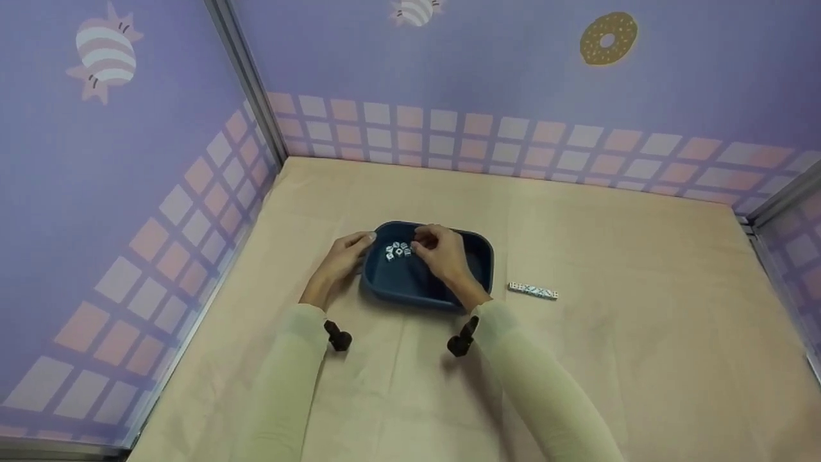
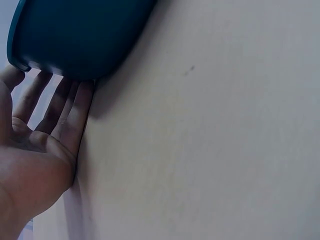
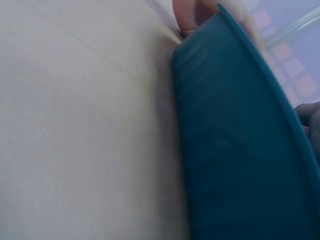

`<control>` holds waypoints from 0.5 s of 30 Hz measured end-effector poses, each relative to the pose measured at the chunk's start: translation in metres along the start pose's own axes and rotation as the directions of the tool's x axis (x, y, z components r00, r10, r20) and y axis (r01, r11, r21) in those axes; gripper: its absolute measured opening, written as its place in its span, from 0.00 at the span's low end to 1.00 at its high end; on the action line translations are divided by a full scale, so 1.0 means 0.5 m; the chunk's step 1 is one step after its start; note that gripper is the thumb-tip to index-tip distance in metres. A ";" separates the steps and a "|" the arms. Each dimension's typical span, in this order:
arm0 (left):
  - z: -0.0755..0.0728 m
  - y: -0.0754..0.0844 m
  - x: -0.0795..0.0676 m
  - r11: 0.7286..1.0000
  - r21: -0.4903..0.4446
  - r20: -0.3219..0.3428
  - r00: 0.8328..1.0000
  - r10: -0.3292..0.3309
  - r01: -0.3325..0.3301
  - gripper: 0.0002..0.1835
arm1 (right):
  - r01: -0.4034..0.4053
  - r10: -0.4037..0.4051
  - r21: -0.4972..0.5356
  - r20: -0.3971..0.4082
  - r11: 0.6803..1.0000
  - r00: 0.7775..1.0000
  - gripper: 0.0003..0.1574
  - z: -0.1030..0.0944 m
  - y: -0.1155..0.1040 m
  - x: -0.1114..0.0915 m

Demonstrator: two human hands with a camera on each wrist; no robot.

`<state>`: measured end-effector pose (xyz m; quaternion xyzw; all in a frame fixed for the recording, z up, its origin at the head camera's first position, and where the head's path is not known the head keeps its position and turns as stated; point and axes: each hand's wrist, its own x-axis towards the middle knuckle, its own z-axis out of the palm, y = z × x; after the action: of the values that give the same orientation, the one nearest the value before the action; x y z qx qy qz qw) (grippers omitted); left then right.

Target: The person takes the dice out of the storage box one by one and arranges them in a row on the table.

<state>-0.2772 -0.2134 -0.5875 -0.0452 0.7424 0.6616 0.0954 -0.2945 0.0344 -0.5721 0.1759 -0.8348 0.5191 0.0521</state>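
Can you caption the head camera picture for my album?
Left hand touching the tray, right hand by its dice, a dice row outside.

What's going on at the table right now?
A person's left hand holds the side of a blue tray, while the right hand reaches in beside a cluster of small white cubes; whether it pinches one is unclear. A row of similar cubes lies on the table, right of the tray.
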 end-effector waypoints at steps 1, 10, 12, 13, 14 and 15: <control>0.000 -0.001 0.000 1.000 -0.008 0.001 1.000 -0.002 0.002 0.29 | -0.004 0.004 -0.005 0.006 1.000 1.000 0.17 0.001 0.001 0.000; 0.000 0.000 -0.001 1.000 -0.017 0.013 1.000 -0.012 0.012 0.30 | 0.006 0.000 -0.090 0.071 0.996 0.997 0.21 0.002 0.008 0.001; 0.000 0.000 0.000 1.000 -0.020 0.016 1.000 -0.015 0.016 0.30 | 0.018 -0.007 -0.132 0.076 0.991 0.997 0.21 0.001 0.010 0.003; -0.001 0.000 0.001 1.000 -0.021 0.016 1.000 -0.015 0.016 0.30 | 0.023 -0.011 -0.150 0.078 0.988 0.997 0.21 0.001 0.010 0.003; -0.001 0.000 0.001 1.000 -0.026 0.015 1.000 -0.016 0.016 0.30 | 0.031 -0.017 -0.170 0.081 0.985 0.997 0.21 0.001 0.011 0.003; -0.001 -0.001 0.001 0.999 -0.035 0.016 1.000 -0.019 0.019 0.29 | 0.038 -0.022 -0.186 0.085 0.982 0.996 0.21 0.000 0.010 0.003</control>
<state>-0.2775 -0.2142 -0.5878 -0.0490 0.7294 0.6739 0.1066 -0.2978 0.0360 -0.5762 0.2040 -0.8786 0.4298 0.0415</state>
